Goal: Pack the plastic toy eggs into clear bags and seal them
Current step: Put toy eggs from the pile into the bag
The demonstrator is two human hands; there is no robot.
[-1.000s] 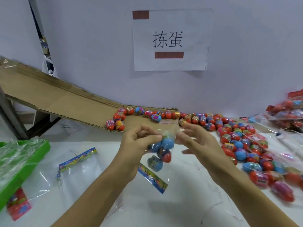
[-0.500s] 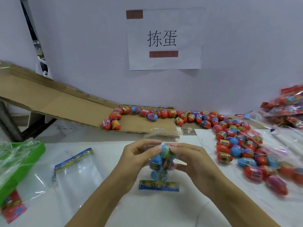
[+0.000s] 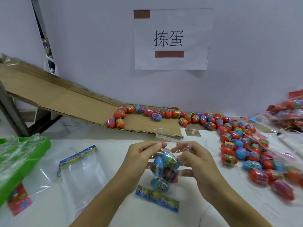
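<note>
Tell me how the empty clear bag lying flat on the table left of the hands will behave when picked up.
The empty clear bag probably flops: it is thin film, lying flat and wrinkled. Its glossy surface looks slippery, so pinching its printed header strip seems safer. It is likely very light and may cling to the table.

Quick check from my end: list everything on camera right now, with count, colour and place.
Filled clear bag: one, holding blue and red eggs, centre, header card hanging low.
Loose toy eggs: many, mostly red and blue, right of table and foot of ramp.
Cardboard ramp: one, brown, left rear, sloping down.
Empty bags: at least two, clear, left of centre.
Green tray: one, far left, holding plastic.
Packed bags: several, far right.
Wall sign: one, white.
Left hand: pinches bag top.
Right hand: pinches bag top.
</note>
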